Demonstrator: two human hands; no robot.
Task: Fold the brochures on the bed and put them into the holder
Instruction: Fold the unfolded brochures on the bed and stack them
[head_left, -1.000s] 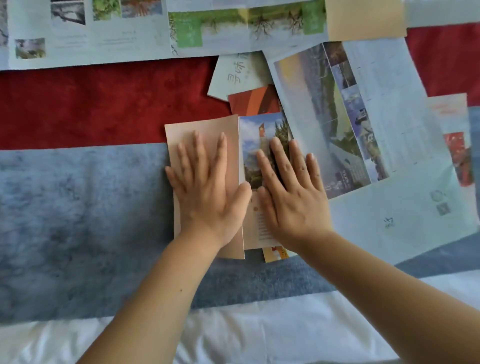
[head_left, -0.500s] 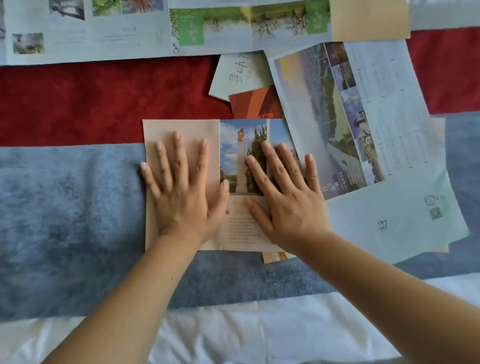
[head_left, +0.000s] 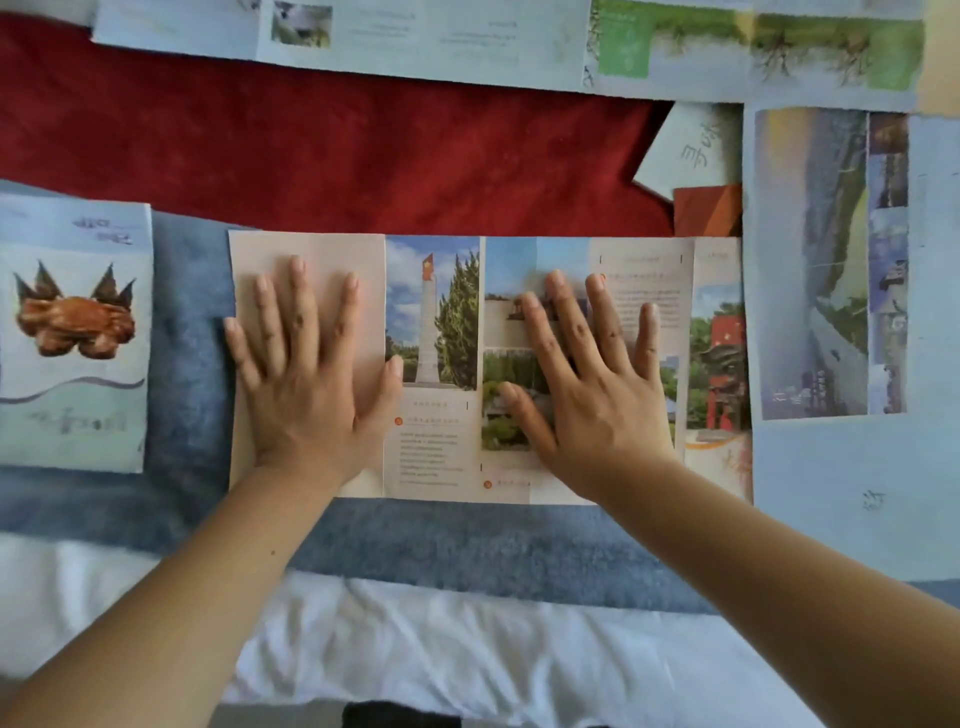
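Observation:
A long brochure (head_left: 434, 415) with several panels lies spread flat on the blue blanket, showing a monument photo, trees and text. My left hand (head_left: 306, 374) lies flat with spread fingers on its blank beige left panel. My right hand (head_left: 592, 384) lies flat with spread fingers on the panels right of the middle. Neither hand curls round anything. No holder is in view.
A folded brochure with a crab picture (head_left: 72, 338) lies at the left. A large unfolded brochure (head_left: 831, 260) lies at the right, long ones (head_left: 467, 41) along the top, and small folded ones (head_left: 691, 150) on the red blanket (head_left: 311, 156). White sheet (head_left: 441, 649) is nearest me.
The brochure has been drawn out from a folded stack to full width; my left hand slid left with the beige panel, my right hand moved right. The camera has shifted left, revealing the crab brochure.

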